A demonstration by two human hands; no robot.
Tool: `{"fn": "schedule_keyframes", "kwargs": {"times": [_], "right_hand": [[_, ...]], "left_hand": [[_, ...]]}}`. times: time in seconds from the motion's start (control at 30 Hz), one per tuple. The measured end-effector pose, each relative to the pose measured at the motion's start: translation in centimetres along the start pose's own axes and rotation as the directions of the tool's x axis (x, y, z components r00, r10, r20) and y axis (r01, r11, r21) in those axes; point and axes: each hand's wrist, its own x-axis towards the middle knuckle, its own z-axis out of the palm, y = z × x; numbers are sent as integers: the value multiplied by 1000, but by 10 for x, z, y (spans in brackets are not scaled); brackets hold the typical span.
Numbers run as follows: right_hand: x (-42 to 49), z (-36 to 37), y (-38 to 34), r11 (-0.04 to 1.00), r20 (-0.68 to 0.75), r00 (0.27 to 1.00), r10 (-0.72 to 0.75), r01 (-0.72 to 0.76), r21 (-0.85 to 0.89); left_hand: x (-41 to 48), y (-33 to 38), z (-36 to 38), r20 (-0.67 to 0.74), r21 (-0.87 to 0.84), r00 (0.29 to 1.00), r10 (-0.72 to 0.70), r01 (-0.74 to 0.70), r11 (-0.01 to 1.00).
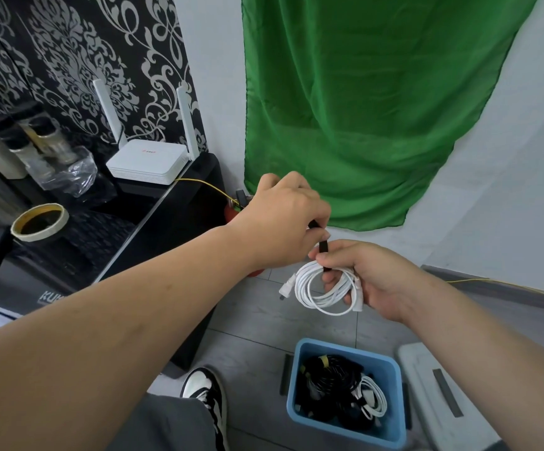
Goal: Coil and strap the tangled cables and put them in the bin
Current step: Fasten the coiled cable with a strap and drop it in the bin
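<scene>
My right hand grips a coiled white cable in the air above the floor. A black strap runs up from the coil, and my left hand pinches its upper end between thumb and fingers. Below, on the floor, stands a blue bin. It holds several black coiled cables and one white coiled cable, both strapped.
A black desk at the left carries a white router, a tape roll, jars and a plastic bag. A green cloth hangs on the wall. A grey lid lies right of the bin. My shoe is near it.
</scene>
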Motion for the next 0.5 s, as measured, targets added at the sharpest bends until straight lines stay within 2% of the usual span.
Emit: {"fn": "schedule_keyframes", "kwargs": {"times": [0.13, 0.27, 0.37, 0.5], "right_hand": [[6, -1, 0, 999, -70, 997, -32, 30, -30], [6, -2, -2, 983, -183, 967, -178, 168, -72], [4, -2, -2, 951, -196, 932, -306, 289, -108], [4, -1, -1, 916, -234, 888, -395, 361, -174]], "left_hand": [[2, 3, 2, -21, -39, 1000, -15, 14, 999], [3, 9, 2, -32, -166, 996, -81, 74, 983], [4, 10, -1, -23, -243, 989, -147, 137, 960], [4, 12, -7, 40, -315, 979, -201, 204, 927]]}}
